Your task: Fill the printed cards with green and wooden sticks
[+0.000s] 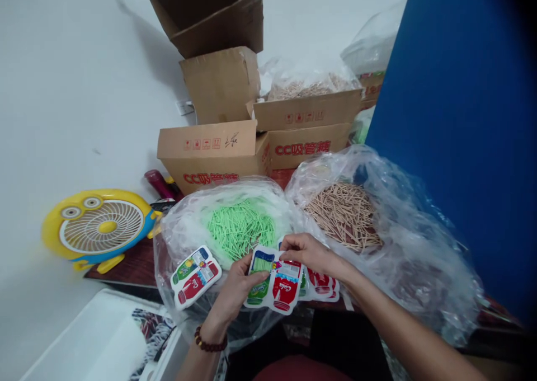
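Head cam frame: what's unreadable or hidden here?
- Right side of the scene: blocked by the blue panel.
- Bottle-shaped packet: small print too small; its top is covered by the right hand, its left edge by the left hand.
- Packets behind it: mostly overlapped.
- Contents of the rear cardboard boxes: walls hide them.
- Item by the yellow fan: the bag of green sticks covers it.

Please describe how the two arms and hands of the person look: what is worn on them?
Both forearms are bare, with no sleeves in view and no gloves. The left hand has a bracelet of dark brown round beads around its wrist. The right hand shows no ring, watch or band that I can see.
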### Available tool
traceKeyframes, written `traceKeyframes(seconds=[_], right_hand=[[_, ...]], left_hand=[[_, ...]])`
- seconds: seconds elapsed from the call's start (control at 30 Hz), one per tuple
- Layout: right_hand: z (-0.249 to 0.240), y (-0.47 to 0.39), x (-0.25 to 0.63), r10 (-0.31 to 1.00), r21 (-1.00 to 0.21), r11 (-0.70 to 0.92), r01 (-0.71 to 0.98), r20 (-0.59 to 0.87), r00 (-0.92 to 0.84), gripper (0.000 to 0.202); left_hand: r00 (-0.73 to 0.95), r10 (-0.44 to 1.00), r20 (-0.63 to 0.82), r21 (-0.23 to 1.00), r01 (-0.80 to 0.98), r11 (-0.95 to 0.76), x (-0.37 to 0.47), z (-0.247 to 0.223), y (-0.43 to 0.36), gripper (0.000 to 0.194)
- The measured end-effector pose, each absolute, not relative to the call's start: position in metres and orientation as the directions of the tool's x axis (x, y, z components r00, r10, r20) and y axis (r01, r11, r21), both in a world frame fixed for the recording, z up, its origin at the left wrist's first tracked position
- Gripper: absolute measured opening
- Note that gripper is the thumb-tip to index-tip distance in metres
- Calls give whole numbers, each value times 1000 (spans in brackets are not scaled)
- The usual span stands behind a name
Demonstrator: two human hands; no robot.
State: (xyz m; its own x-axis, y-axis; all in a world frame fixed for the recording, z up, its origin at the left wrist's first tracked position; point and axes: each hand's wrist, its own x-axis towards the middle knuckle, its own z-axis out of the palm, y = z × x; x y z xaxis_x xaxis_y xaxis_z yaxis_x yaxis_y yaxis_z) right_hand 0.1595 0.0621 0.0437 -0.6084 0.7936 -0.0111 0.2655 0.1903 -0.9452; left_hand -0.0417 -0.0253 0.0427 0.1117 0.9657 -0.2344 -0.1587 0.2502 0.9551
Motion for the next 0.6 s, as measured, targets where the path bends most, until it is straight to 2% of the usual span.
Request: traceKeyframes(seconds=[0.23,0.43,0.6], right_hand=[[44,58,165,810,-945,194,264,3,-586,10],[43,53,175,787,-983,94,160,-25,-616,12],[38,48,186,792,-973,105,204,-42,-609,10]], left_hand=[[135,962,-237,958,-132,254,-32,48,-24,41],[88,980,-179,984,28,177,-13,48,-17,43],[82,984,-159,984,93,151,1,33,-17,32]])
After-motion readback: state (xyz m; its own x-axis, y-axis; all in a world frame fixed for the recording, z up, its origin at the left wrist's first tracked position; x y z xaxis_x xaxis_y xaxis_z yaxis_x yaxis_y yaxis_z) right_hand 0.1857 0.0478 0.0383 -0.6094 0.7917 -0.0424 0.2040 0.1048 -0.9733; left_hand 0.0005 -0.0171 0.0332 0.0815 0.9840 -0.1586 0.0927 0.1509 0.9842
